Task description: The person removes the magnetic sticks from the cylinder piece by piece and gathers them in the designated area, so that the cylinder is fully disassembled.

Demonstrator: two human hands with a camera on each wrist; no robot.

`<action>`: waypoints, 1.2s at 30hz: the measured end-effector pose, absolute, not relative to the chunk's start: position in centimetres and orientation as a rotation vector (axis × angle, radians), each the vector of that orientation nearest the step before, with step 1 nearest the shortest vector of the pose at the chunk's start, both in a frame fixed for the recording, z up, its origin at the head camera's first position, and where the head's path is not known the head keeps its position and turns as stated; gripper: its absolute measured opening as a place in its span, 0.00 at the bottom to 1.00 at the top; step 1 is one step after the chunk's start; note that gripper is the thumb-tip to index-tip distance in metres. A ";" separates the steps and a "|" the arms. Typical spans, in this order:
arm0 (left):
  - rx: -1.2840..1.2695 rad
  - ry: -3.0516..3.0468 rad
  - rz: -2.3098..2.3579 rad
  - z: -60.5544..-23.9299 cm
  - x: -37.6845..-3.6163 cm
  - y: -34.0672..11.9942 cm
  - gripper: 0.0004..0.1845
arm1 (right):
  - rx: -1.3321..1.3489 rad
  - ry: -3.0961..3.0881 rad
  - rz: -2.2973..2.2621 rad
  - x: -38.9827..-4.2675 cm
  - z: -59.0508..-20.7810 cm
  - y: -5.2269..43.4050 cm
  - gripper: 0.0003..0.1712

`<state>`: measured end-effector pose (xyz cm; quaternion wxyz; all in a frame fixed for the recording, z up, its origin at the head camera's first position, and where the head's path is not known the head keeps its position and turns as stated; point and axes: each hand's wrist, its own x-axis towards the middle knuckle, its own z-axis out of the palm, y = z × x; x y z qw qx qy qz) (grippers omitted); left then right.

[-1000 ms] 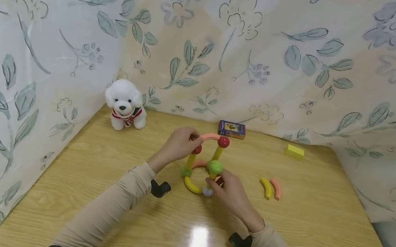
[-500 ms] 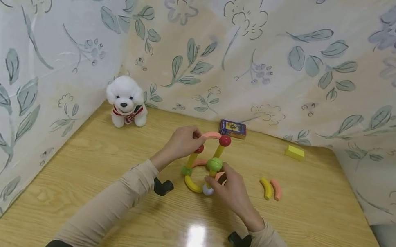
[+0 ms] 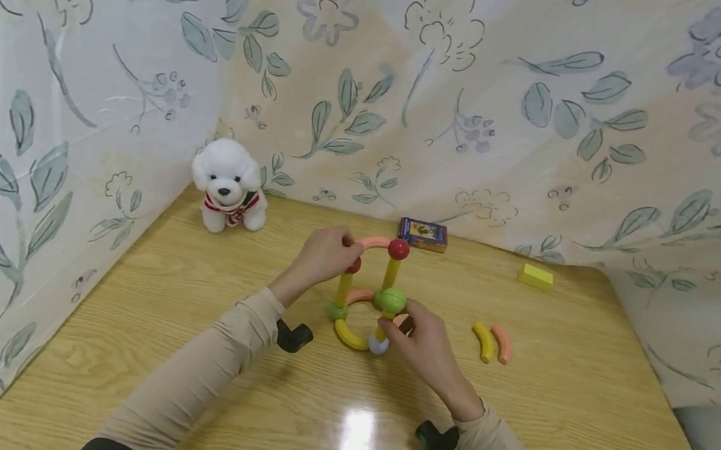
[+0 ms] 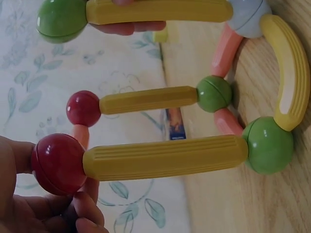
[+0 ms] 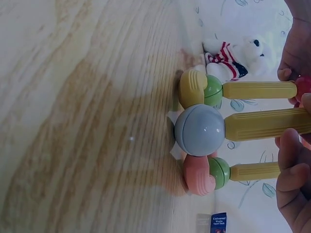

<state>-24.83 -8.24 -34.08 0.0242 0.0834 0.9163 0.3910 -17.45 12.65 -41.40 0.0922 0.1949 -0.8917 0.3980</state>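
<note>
The rod-and-ball frame [image 3: 368, 293] stands on the table [image 3: 182, 353] between both hands. The left hand [image 3: 323, 256] pinches a top red ball [image 4: 58, 164]; the right hand [image 3: 423, 341] grips the near yellow post [image 5: 265, 124]. Assembly seems midway; next, probably steadying and adding a piece. Two red balls, three yellow posts visible, two loose curved pieces [image 3: 493, 343] right of the right hand.

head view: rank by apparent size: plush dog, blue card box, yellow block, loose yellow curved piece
1. plush dog
2. blue card box
3. loose yellow curved piece and yellow block look alike; the piece lies nearer the camera, so no ranking.
</note>
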 end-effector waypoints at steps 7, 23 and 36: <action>0.248 2.825 1.206 -34.0 -24.8 -8.5 0.14 | 0.584 -2.635 1.159 -17.4 -41.3 12.5 0.10; 0.167 2.761 1.497 -35.9 -25.2 -10.9 0.26 | 0.514 -2.603 1.897 -18.2 -40.2 12.5 0.27; 0.480 2.483 1.472 -44.0 -23.6 -11.8 0.20 | 0.604 -2.520 2.045 -18.0 -40.0 12.4 0.26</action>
